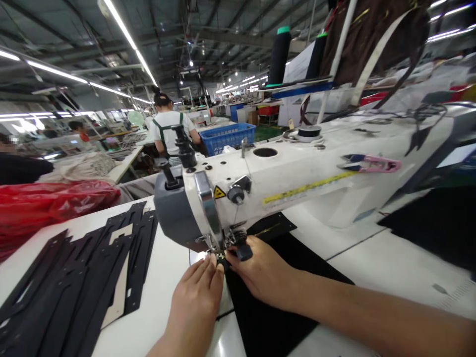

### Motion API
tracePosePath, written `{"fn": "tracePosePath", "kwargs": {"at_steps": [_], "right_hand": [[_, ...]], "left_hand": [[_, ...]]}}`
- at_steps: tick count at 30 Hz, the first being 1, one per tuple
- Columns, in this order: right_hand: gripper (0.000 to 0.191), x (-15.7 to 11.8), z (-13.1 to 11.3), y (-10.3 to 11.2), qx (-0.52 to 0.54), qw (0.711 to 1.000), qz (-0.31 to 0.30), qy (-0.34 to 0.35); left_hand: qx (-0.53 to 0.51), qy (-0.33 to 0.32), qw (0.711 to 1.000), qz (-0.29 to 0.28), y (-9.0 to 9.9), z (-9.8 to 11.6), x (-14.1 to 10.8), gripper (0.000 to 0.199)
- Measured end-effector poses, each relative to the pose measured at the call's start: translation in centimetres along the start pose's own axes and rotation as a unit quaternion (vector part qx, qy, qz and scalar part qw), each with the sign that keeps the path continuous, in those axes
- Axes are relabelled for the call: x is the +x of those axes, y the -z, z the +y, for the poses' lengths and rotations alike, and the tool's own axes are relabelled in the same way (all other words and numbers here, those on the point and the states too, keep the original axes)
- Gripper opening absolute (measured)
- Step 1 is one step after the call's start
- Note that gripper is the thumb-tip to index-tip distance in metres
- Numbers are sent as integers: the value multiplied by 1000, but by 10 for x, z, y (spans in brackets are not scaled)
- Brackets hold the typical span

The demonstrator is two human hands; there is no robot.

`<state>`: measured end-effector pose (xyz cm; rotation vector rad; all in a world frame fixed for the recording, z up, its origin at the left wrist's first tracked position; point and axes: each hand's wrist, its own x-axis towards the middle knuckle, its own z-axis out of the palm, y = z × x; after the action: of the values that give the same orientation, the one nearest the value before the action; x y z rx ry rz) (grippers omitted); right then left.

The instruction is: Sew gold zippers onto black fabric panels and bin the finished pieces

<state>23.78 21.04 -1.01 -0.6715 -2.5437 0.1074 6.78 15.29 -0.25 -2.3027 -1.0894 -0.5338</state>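
A white sewing machine [297, 168] stands before me, and a piece of black fabric [271, 312] lies under its needle. My left hand [199, 292] is at the left of the presser foot [219, 253], fingers pressed together and tips on the edge of the black fabric. Across from it my right hand [262, 272] is closed on the same fabric, thumb and fingers right beside the foot. The fingertips of both hands almost meet there. What lies directly under the needle is partly hidden by the fingers.
Several dark strips [82, 282] lie in overlapping rows at the left of the table. Pink-handled thread snips [372, 162] rest on the machine arm. Red plastic [55, 208] lies beyond the left edge. A co-worker [173, 124] and a blue basket [227, 139] are behind the machine.
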Motion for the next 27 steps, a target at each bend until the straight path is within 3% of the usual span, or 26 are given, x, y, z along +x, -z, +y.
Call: {"fn": "tracePosePath", "kwargs": {"at_steps": [16, 27], "right_hand": [[21, 1, 2, 0, -58, 998, 11, 3], [23, 4, 0, 2, -54, 998, 34, 9]], "left_hand": [[-60, 39, 997, -42, 0, -2, 5, 24], [-60, 27, 997, -30, -4, -6, 2, 23]]}}
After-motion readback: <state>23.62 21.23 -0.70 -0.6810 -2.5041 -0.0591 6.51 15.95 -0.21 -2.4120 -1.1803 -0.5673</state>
